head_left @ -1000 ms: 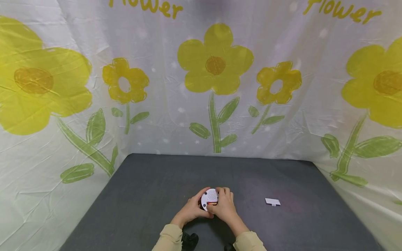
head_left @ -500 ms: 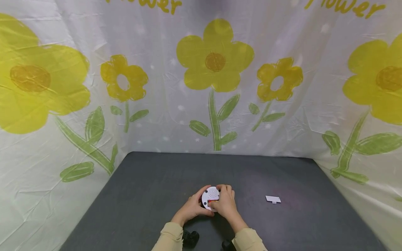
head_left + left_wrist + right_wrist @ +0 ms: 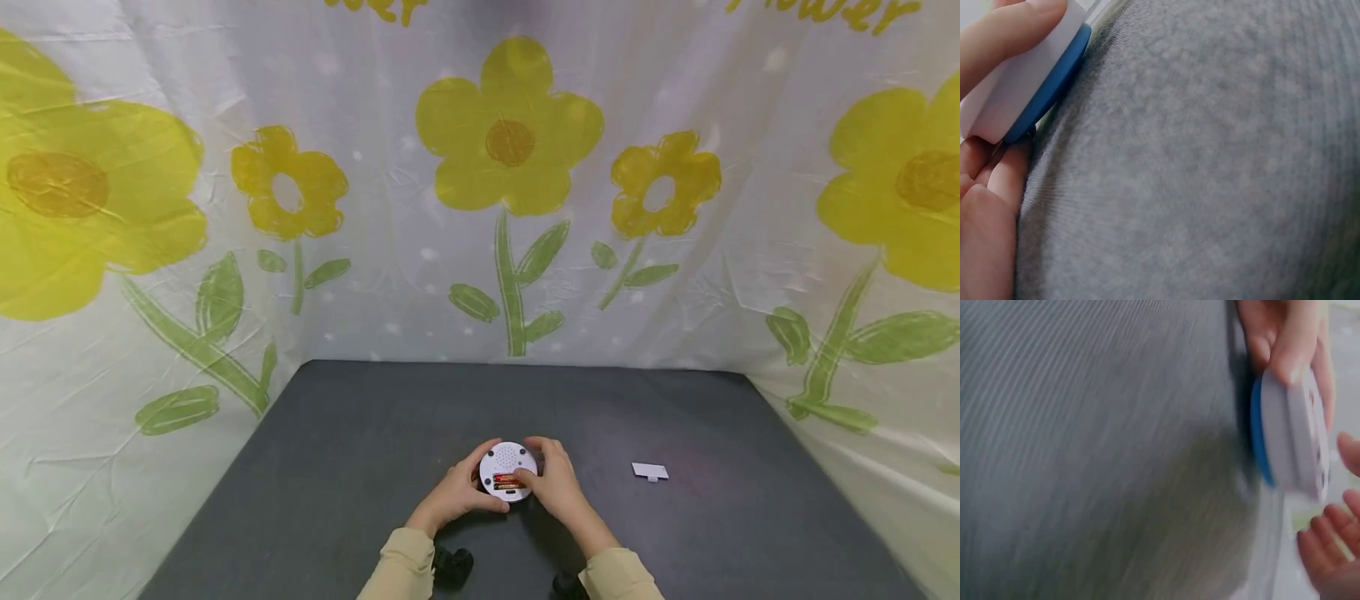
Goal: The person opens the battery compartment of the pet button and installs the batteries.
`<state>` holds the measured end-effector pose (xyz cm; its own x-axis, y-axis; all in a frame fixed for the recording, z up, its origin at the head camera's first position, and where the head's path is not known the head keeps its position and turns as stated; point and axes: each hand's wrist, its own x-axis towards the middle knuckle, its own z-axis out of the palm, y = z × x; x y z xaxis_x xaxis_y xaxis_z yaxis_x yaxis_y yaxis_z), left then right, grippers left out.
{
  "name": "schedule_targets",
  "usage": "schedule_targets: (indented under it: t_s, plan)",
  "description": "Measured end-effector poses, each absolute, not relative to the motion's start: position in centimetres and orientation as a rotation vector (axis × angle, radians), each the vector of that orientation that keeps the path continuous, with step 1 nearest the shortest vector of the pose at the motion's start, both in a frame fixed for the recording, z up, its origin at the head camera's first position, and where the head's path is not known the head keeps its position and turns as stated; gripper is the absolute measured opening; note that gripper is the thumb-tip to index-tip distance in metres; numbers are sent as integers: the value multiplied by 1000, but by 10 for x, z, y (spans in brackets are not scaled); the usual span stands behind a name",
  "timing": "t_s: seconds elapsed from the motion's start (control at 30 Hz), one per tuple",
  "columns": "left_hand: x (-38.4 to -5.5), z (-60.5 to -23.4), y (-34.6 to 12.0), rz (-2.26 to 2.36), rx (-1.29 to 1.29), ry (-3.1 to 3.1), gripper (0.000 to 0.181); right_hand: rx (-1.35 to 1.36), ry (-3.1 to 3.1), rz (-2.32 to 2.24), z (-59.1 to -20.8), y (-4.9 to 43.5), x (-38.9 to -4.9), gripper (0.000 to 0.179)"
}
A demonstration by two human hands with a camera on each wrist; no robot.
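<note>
A round white device [image 3: 504, 458] with a blue edge and a dotted speaker grille is held with its underside showing in the head view. Red batteries [image 3: 507, 481] lie in its uncovered compartment. My left hand [image 3: 458, 495] grips the device by its left side, thumb on the near edge and fingers beyond. At the other side is my right hand [image 3: 558, 487], its thumb reaching over the compartment in the head view. In the right wrist view, the right hand [image 3: 1335, 550] has relaxed, spread fingers, just apart from the device [image 3: 1285, 434]. A white battery cover [image 3: 649, 472] lies to the right.
The dark grey table [image 3: 360, 433] extends around the hands. A curtain [image 3: 397, 275] with yellow flowers stands behind it and along both sides. Black objects [image 3: 452, 568] show beneath the forearms, close to the wrists.
My right hand has drawn back to the right from over the device, uncovering the batteries and more of the compartment. The left hand keeps its grip, and the cover stays on the table.
</note>
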<state>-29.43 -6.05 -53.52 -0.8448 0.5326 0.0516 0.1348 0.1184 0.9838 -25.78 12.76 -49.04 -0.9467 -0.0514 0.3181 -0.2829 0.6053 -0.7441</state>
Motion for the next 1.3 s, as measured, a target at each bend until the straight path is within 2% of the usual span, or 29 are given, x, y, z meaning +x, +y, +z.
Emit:
schedule_targets:
  t_s: [0.17,0.37,0.67,0.83,0.97,1.3]
  plan:
    - [-296,-536,-60,1787,644,2106,100,250,-2462,1279,-498,155,-260,35]
    - [-292,-529,-61,1784,638,2100,99,192,-2456,1284,-502,191,-259,33]
    - [-293,-533,-60,1767,621,2128,100,73,-2613,1203,-498,247,-255,38]
    - [-294,-533,-60,1772,611,2115,100,39,-2683,1167,-498,273,-253,48]
    - [-296,-532,-61,1793,613,2093,99,65,-2696,1133,-498,289,-255,56]
    - [-293,-535,-61,1806,647,2082,100,71,-2779,963,-506,315,-259,58]
